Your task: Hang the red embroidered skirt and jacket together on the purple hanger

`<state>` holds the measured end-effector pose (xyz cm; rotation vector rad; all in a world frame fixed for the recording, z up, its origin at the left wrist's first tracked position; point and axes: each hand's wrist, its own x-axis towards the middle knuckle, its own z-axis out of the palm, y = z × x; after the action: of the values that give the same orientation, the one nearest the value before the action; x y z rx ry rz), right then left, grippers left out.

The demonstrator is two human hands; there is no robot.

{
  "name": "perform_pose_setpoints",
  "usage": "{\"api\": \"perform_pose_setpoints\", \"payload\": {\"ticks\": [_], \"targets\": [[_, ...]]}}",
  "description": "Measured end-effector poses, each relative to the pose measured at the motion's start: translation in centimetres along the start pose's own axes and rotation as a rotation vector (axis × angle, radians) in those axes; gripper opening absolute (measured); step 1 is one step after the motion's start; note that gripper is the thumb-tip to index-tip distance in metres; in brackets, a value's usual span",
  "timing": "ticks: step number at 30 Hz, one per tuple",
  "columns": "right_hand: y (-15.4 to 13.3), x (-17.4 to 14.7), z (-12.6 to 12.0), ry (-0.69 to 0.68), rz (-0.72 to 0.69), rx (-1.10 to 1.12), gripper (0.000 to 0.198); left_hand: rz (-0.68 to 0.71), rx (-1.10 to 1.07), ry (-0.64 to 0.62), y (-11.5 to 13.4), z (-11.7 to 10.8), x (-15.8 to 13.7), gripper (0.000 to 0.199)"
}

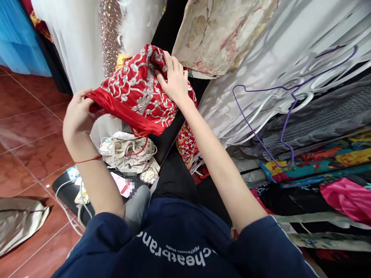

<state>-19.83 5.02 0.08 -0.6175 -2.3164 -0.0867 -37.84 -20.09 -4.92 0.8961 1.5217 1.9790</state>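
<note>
A red garment (136,94) with silver embroidery is held up in front of me. My left hand (77,119) grips its red satin edge at the left. A thin red string circles that wrist. My right hand (174,79) presses on the embroidered top of the garment, fingers curled into the fabric. More of the same red embroidered cloth (187,144) hangs below my right forearm.
White hanging gowns (78,38) and a sequined strip stand behind. Grey plastic garment covers (275,58) with a purple wire hanger (285,123) fill the right, above colourful folded fabrics (324,158). A white patterned cloth (127,152), cables and a dark tray lie on the red tile floor (26,127).
</note>
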Motion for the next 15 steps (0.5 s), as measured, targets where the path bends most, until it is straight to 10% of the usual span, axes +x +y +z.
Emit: {"api": "perform_pose_setpoints", "payload": {"ticks": [7, 15], "targets": [[0.1, -0.2, -0.1, -0.053, -0.027, -0.073, 0.069, -0.073, -0.333, -0.124, 0.7, -2.0, -3.4, 0.011], [-2.4, -1.7, -2.2, 0.041, -0.034, 0.007, 0.068, -0.092, -0.601, -0.163, -0.3, 2.2, -3.2, 0.02]]}}
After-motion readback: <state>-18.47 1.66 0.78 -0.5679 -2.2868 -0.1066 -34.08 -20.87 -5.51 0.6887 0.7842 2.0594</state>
